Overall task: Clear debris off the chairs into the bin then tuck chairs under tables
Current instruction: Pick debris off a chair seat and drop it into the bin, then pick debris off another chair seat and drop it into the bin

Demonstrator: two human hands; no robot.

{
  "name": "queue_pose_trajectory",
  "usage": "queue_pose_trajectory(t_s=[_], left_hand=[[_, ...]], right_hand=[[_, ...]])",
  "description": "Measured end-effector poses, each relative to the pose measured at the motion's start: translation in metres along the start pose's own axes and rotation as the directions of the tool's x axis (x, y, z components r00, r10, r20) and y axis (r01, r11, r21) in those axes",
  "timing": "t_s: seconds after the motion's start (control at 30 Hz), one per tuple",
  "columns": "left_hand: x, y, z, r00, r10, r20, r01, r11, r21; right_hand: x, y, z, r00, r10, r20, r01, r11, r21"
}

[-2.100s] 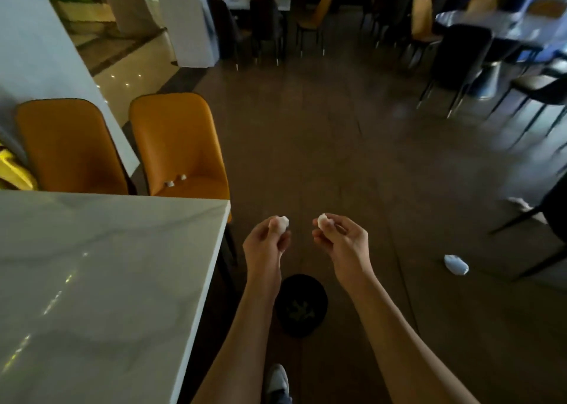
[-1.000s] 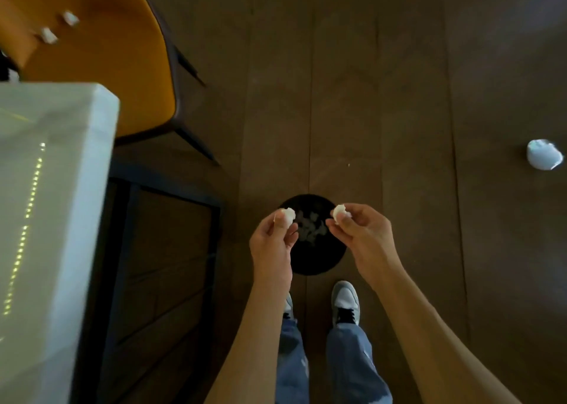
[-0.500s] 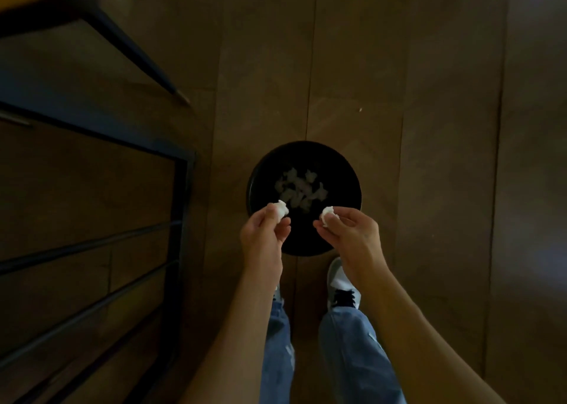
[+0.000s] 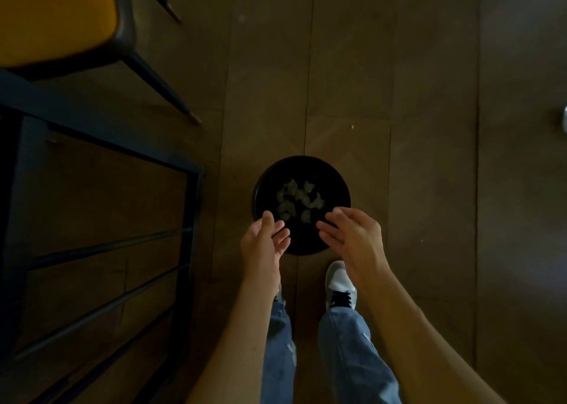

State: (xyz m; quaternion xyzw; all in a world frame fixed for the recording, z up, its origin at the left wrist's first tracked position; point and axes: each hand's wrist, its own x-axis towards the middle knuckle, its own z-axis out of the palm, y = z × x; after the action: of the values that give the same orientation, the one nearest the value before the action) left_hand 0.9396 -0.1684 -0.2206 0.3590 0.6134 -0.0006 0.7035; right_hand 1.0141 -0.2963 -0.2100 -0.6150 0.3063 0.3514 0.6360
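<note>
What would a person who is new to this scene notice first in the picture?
First, the two bare hands, left hand and right hand, held open over the near rim of a round black bin on the dark wooden floor, with pale crumpled scraps lying inside it. Next, the orange chair glows in the top left corner, beside a dark table frame.

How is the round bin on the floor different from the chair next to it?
The bin is black; the chair has an orange seat. The bin lies fully in view, round and open at the top, with pale scraps of debris inside, while only a corner of the chair shows, with thin dark legs slanting outward. The bin sits just under both open hands, left hand and right hand; the chair stands farther off. Both stand on the wooden floor.
</note>
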Motion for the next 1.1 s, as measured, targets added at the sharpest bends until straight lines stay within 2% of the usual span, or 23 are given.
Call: queue_pose_trajectory(t_s=[0.2, 0.33, 0.47, 0.57, 0.63, 0.73, 0.87, 1.0, 1.1], left_hand=[[-0.06, 0.081, 0.02, 0.981, 0.177, 0.083, -0.184, 0.979, 0.087], [-0.124, 0.149, 0.034, 0.895, 0.403, 0.19, -0.436, 0.88, 0.19], [-0.2, 0.224, 0.038, 0.721, 0.612, 0.327, -0.693, 0.649, 0.314], [-0.255, 0.275, 0.036, 0.554, 0.741, 0.379, -0.82, 0.407, 0.403], [-0.291, 0.304, 0.033, 0.419, 0.81, 0.409, -0.87, 0.229, 0.437], [-0.347, 0.347, 0.029, 0.255, 0.863, 0.437, -0.875, 0.013, 0.484], [-0.42, 0.4, 0.02, 0.058, 0.898, 0.436, -0.811, -0.212, 0.545], [-0.476, 0.439, 0.021, -0.063, 0.888, 0.455, -0.756, -0.34, 0.559], [-0.509, 0.46, 0.022, -0.14, 0.878, 0.458, -0.728, -0.405, 0.553]], right_hand=[[-0.059, -0.073, 0.027, 0.986, -0.153, 0.071, 0.158, 0.985, -0.07], [-0.115, -0.146, 0.047, 0.931, -0.351, 0.1, 0.364, 0.914, -0.179], [-0.19, -0.232, 0.061, 0.803, -0.559, 0.205, 0.593, 0.722, -0.357], [-0.245, -0.289, 0.068, 0.702, -0.671, 0.24, 0.69, 0.555, -0.466], [-0.282, -0.321, 0.071, 0.612, -0.75, 0.25, 0.734, 0.422, -0.532], [-0.335, -0.364, 0.075, 0.458, -0.841, 0.288, 0.784, 0.229, -0.577], [-0.398, -0.407, 0.08, 0.302, -0.887, 0.348, 0.759, 0.003, -0.651], [-0.446, -0.443, 0.087, 0.168, -0.898, 0.407, 0.707, -0.177, -0.684], [-0.474, -0.467, 0.09, 0.118, -0.914, 0.389, 0.693, -0.205, -0.692]])
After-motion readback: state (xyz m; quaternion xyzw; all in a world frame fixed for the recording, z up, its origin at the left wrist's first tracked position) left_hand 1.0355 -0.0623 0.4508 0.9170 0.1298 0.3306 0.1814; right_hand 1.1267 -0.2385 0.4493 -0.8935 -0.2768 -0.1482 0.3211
